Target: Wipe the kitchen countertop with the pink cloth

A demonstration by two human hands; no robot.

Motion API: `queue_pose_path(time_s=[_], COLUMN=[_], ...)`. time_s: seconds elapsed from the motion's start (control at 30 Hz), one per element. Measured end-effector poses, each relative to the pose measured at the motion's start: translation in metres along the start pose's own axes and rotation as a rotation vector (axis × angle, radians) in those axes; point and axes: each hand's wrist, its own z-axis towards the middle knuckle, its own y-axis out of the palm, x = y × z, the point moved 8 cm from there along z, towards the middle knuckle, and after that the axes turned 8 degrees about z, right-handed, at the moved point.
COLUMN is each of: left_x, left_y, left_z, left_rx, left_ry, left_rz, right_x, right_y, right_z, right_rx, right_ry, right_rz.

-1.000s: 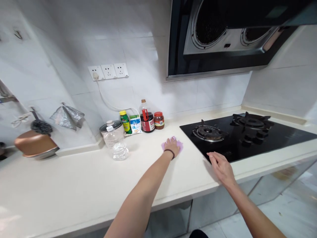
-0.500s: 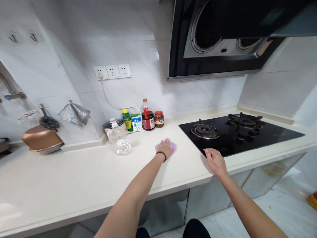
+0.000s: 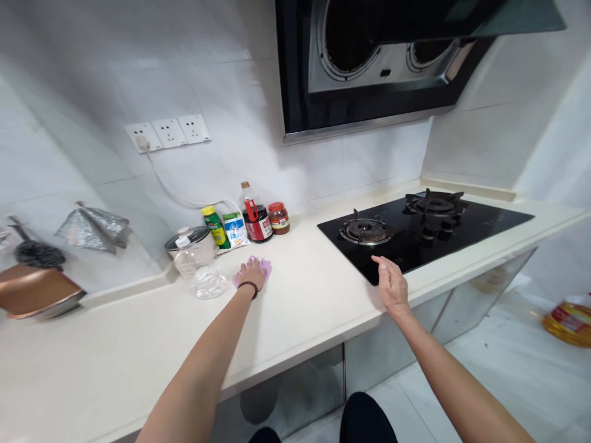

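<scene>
Head view: left hand (image 3: 252,275) flat on cloth (image 3: 266,266) — right hand (image 3: 391,284) palm-down on counter (image 3: 300,307).

cloth (image 3: 264,266) left of stove (image 3: 425,231)

The left hand (image 3: 252,275) lies palm down just left of centre frame, arm stretched out straight. The right hand (image 3: 391,284) rests flat right of centre, fingers extended.

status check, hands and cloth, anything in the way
Left hand flat on purple cloth, pressed to the countertop. Right hand open, resting by the hob's front corner. Clear bottle just left of the cloth, sauce bottle behind.
</scene>
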Motion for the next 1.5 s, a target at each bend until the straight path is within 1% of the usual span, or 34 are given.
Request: queue_pose_path(time_s=[0.03,0.1,0.17,0.23,0.33,0.4,0.43,0.47,0.53,0.67,0.8,0.87,0.97,1.03,1.1,1.17,1.23,1.3,1.33,1.43,1.5], left_x=[0.012,0.043,0.083,0.129,0.196,0.230,0.243,0.252,0.265,0.280,0.298,0.303,0.301,0.293,0.281,0.265,0.242,0.208,0.187,0.112,0.059], left_y=[0.000,-0.001,-0.002,-0.003,-0.004,-0.004,-0.004,-0.004,-0.004,-0.004,-0.003,-0.003,-0.004,-0.003,-0.002,-0.001,-0.002,-0.004,-0.006,-0.009,-0.010], left_z=[0.003,0.008,0.012,0.013,0.004,-0.009,-0.016,-0.024,-0.042,-0.082,-0.127,-0.147,-0.171,-0.183,-0.191,-0.191,-0.179,-0.155,-0.140,-0.097,-0.076], left_rx=[-0.003,-0.010,-0.016,-0.025,-0.029,-0.030,-0.033,-0.039,-0.051,-0.078,-0.100,-0.108,-0.123,-0.131,-0.137,-0.140,-0.134,-0.124,-0.118,-0.098,-0.085], left_ry=[0.012,0.052,0.110,0.186,0.308,0.372,0.397,0.419,0.455,0.507,0.592,0.631,0.698,0.747,0.782,0.787,0.745,0.640,0.567,0.335,0.197], left_rz=[-0.002,-0.005,-0.012,-0.031,-0.063,-0.079,-0.085,-0.089,-0.095,-0.111,-0.144,-0.161,-0.173,-0.172,-0.166,-0.156,-0.147,-0.132,-0.122,-0.087,-0.064], right_x=[-0.001,-0.001,-0.001,-0.002,-0.002,-0.002,-0.002,-0.001,-0.001,0.000,0.002,0.002,0.004,0.006,0.008,0.010,0.012,0.014,0.015,0.016,0.016], right_y=[-0.001,-0.001,-0.002,-0.002,-0.003,-0.003,-0.003,-0.003,-0.003,-0.002,-0.002,-0.001,0.001,0.002,0.004,0.006,0.007,0.007,0.007,0.008,0.009], right_z=[0.000,-0.001,-0.001,0.000,0.001,0.001,0.001,0.001,0.001,0.001,0.003,0.004,0.004,0.005,0.005,0.006,0.005,0.005,0.005,0.004,0.004], right_rx=[0.007,0.009,0.003,0.003,0.004,0.004,0.004,0.004,0.003,0.008,0.022,0.022,0.012,0.005,-0.013,-0.029,-0.040,-0.041,-0.042,-0.045,-0.051], right_ry=[0.001,0.008,0.015,0.020,0.027,0.032,0.035,0.036,0.036,0.024,0.009,0.000,-0.012,-0.012,-0.016,-0.017,-0.012,-0.006,-0.005,-0.002,0.005], right_rz=[0.010,0.025,0.033,0.041,0.050,0.057,0.061,0.065,0.067,0.053,0.015,-0.006,-0.034,-0.058,-0.078,-0.093,-0.106,-0.116,-0.119,-0.125,-0.128])
